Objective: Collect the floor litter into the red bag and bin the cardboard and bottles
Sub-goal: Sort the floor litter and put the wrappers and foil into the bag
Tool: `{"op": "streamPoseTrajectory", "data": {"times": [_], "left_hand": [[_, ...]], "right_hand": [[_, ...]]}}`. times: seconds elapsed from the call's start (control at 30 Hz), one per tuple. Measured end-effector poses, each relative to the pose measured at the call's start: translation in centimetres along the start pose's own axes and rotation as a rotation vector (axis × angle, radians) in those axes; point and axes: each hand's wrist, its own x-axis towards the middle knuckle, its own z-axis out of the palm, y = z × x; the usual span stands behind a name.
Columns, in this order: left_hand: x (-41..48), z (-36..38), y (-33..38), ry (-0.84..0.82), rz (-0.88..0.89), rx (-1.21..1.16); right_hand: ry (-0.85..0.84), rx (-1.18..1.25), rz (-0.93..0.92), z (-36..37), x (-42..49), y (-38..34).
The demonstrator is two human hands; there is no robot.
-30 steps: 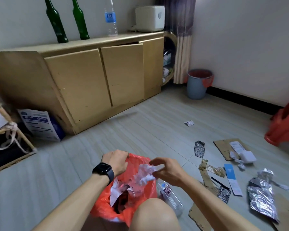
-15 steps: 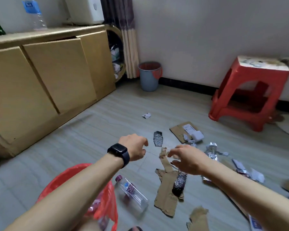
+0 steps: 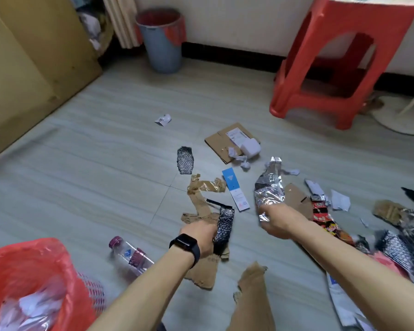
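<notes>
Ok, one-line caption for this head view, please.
Left hand grips black bubble wrap and right hand grabs crumpled silver foil, red bag open nearby.

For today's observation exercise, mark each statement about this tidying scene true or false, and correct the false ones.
1. The right hand is gripping a piece of crumpled silver foil. True.
2. The left hand is at a black mesh-patterned wrapper lying on torn cardboard. True.
3. The clear plastic bottle stands upright on the red stool. False: it lies on its side on the floor, near the red bag.
4. The blue bin lies tipped over in the middle of the floor. False: it stands upright by the wall.
5. The left wrist wears a black watch. True.
</notes>
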Motion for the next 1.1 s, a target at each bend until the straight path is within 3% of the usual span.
{"op": "streamPoseTrajectory", "data": {"times": [0.17,0.37,0.5,0.73,0.9,1.1], "left_hand": [[5.7,3.8,-0.8,-0.039,0.001,-0.014],[10.5,6.5,-1.2,0.082,0.170,0.056],[12.4,8.0,-2.4,0.042,0.216,0.142],[12.3,8.7,-2.3,0.221,0.271,0.065],[10.9,7.5,-1.9,0.241,0.258,0.105],[6.2,5.0,-3.0,0.258,0.148,0.051]], "right_hand": [[-0.099,-0.018,-0.048,4.4,7.1,0.1],[-0.004,-0.136,-0.091,6.2,14.7,-0.6],[0.054,-0.247,-0.181,7.8,17.6,-0.3],[0.133,-0.173,-0.215,10.2,16.2,0.5],[0.090,0.008,-0.050,11.8,12.1,-0.4],[0.008,-0.030,0.091,14.9,6.1,-1.7]]}}
